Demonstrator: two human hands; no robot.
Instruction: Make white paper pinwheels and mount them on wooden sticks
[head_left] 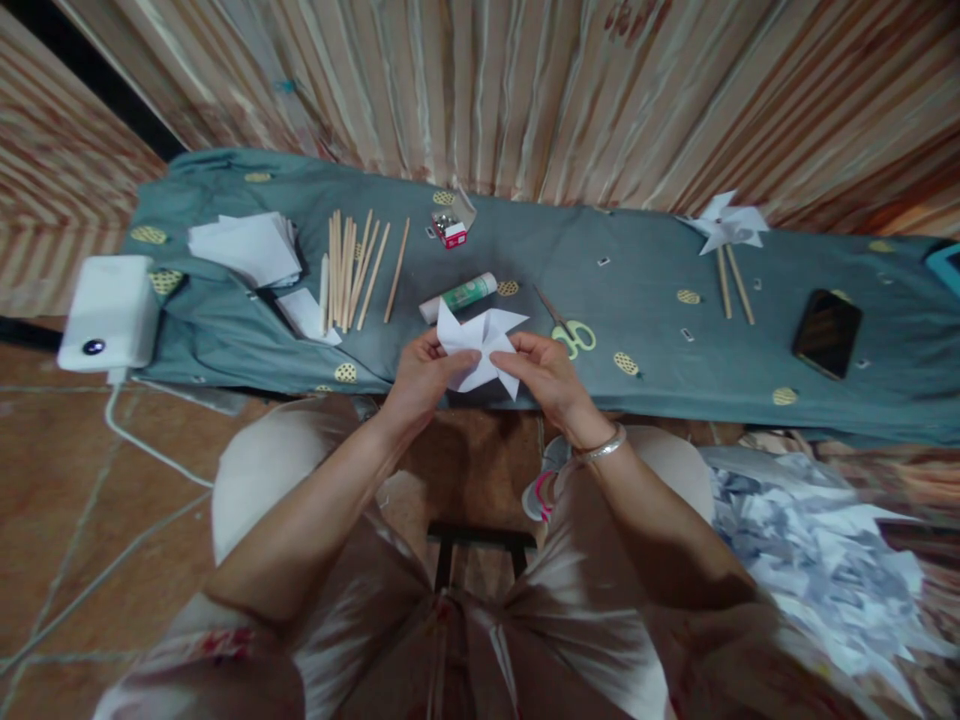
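A white paper pinwheel (480, 335) with folded, pointed blades is held between my two hands over the front edge of the cloth-covered table. My left hand (427, 375) grips its left side, thumb on top near the centre. On the right side my right hand (544, 370) pinches it, thumb close to the middle. Just behind the pinwheel lies a green and white glue stick (469, 292). Scissors (570, 332) with light green handles rest right of it. Farther back stands a small open red box (452, 232) with shiny little pieces inside, too small to name.
Several wooden sticks (349, 270) and a stack of white paper (251, 248) lie at the left, near a white power bank (109, 312) with a cable. Finished-looking pinwheels on sticks (726, 225) and a black phone (829, 333) are at the right. A bag of paper pinwheels (817, 560) sits below.
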